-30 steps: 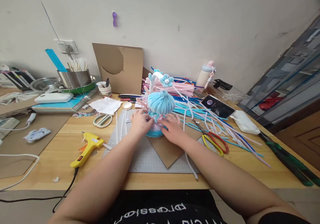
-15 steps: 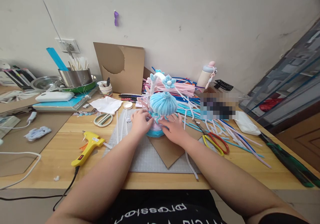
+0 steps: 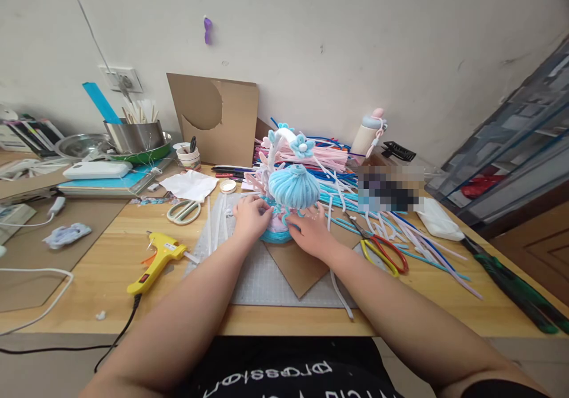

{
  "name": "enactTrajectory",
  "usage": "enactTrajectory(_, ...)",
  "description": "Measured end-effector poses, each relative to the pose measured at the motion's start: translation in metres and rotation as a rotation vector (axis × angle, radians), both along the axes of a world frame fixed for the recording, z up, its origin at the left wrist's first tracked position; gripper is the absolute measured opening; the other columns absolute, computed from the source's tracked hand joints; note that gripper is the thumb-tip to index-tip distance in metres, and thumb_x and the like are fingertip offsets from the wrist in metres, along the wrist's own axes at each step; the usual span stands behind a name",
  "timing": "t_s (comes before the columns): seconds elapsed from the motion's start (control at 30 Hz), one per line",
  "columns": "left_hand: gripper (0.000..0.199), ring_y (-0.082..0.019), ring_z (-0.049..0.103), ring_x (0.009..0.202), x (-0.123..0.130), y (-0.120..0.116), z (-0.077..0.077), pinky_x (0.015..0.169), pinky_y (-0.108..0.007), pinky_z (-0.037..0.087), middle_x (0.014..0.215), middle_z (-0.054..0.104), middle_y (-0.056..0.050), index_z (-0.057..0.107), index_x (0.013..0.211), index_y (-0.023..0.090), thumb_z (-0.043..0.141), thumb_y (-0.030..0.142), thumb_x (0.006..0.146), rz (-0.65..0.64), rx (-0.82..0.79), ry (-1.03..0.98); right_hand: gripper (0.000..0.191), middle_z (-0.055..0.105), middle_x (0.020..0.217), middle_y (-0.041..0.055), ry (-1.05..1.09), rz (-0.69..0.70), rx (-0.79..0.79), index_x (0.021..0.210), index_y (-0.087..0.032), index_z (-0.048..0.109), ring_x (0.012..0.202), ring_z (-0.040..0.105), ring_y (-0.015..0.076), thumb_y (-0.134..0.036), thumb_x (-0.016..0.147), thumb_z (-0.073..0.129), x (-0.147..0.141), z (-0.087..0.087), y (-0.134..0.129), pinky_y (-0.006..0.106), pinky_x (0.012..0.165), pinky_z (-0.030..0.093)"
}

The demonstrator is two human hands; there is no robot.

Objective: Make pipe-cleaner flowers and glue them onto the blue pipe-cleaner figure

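A fuzzy pipe-cleaner lamp stands upright between my hands, with a light-blue pleated shade [image 3: 294,187] hanging from a curved white stem [image 3: 281,140] that bears blue flowers. Below the shade is its round pink-and-blue base [image 3: 275,236]. My left hand [image 3: 251,215] is closed against the base's left side, thumb toward the middle. On the right side my right hand [image 3: 311,230] grips the base, its far fingers partly behind the shade. Under the lamp lie a brown cardboard piece [image 3: 299,270] and a grey cutting mat [image 3: 253,285].
A yellow glue gun [image 3: 157,260] and white-handled scissors [image 3: 184,212] lie to the left. Red-and-yellow-handled scissors [image 3: 383,251] rest at right beside many loose pipe cleaners [image 3: 340,195]. Cut cardboard [image 3: 240,119] leans on the wall; a bottle [image 3: 365,136] stands behind.
The blue shade has swung slightly to the right and toward me. Both hands stay at the base with almost no movement.
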State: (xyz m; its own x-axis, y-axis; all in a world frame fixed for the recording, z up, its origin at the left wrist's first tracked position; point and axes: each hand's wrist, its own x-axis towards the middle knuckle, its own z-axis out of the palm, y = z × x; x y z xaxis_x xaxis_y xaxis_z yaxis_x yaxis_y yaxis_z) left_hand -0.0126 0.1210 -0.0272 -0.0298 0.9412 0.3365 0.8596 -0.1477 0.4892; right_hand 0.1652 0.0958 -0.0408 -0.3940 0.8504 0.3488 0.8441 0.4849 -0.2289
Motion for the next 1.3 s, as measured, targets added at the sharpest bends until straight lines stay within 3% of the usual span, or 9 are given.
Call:
enactTrajectory(0.13,0.021,-0.029,0.054,0.106,-0.005,-0.001,0.006,0.088,-0.045,0.039,0.108,0.064,-0.007,0.07,0.095,0.023,0.056,0.021,0.079,0.011,0.009,0.028,0.034,0.059,0.119,0.0061,0.017,-0.008,0.007,0.115,-0.035,0.065,0.122,0.04,0.0285,-0.024,0.087,0.048,0.0,-0.001,0.0,0.058,0.107,0.01)
enactTrajectory(0.37,0.026,-0.027,0.049,0.111,-0.01,-0.011,0.012,0.096,-0.046,0.031,0.11,0.064,-0.002,0.076,0.079,0.031,0.056,0.013,0.075,-0.137,0.039,0.192,0.037,0.053,0.128,0.0069,0.001,-0.006,-0.011,0.118,-0.034,0.063,0.128,0.034,0.0289,-0.023,0.086,0.048,0.0,-0.001,0.001,0.059,0.107,0.011)
enactTrajectory(0.6,0.03,-0.028,0.045,0.116,-0.01,-0.025,0.012,0.099,-0.048,0.027,0.116,0.062,-0.003,0.075,0.089,0.035,0.053,0.017,0.08,-0.208,0.029,0.364,0.034,0.06,0.115,0.0071,-0.022,-0.021,-0.004,0.117,-0.035,0.064,0.12,0.041,0.0293,-0.028,0.089,0.046,0.001,-0.004,0.002,0.06,0.108,0.009)
enactTrajectory(0.83,0.043,-0.03,0.037,0.124,-0.005,-0.048,0.012,0.104,-0.049,0.021,0.13,0.051,-0.009,0.065,0.113,0.035,0.046,0.012,0.083,-0.189,0.026,0.525,0.038,0.055,0.124,0.0069,-0.024,-0.005,-0.017,0.121,-0.036,0.062,0.124,0.037,0.0295,-0.024,0.087,0.047,0.001,0.001,-0.002,0.059,0.107,0.011)
enactTrajectory(1.0,0.041,-0.031,0.047,0.106,-0.001,-0.054,0.016,0.093,-0.045,0.031,0.114,0.057,-0.011,0.061,0.119,0.033,0.042,0.016,0.087,-0.164,0.001,0.596,0.034,0.056,0.123,0.0065,0.035,-0.014,0.029,0.113,-0.033,0.067,0.124,0.038,0.029,-0.023,0.088,0.047,0.0,0.004,-0.005,0.058,0.108,0.008)
enactTrajectory(1.17,0.045,-0.033,0.05,0.099,0.0,-0.057,0.016,0.087,-0.045,0.031,0.101,0.061,-0.014,0.059,0.125,0.027,0.039,0.014,0.087,-0.189,-0.023,0.634,0.032,0.059,0.113,0.0095,0.108,-0.075,0.072,0.102,-0.027,0.072,0.118,0.044,0.0278,-0.023,0.089,0.043,0.004,0.006,-0.002,0.056,0.108,0.01)
enactTrajectory(1.3,0.048,-0.031,0.054,0.096,0.0,-0.06,0.015,0.085,-0.042,0.032,0.096,0.065,-0.015,0.054,0.131,0.02,0.039,0.011,0.086,-0.24,-0.043,0.651,0.03,0.057,0.116,0.0112,0.118,-0.092,0.093,0.105,-0.025,0.071,0.119,0.043,0.0286,-0.026,0.088,0.046,0.007,0.004,0.001,0.056,0.108,0.013)
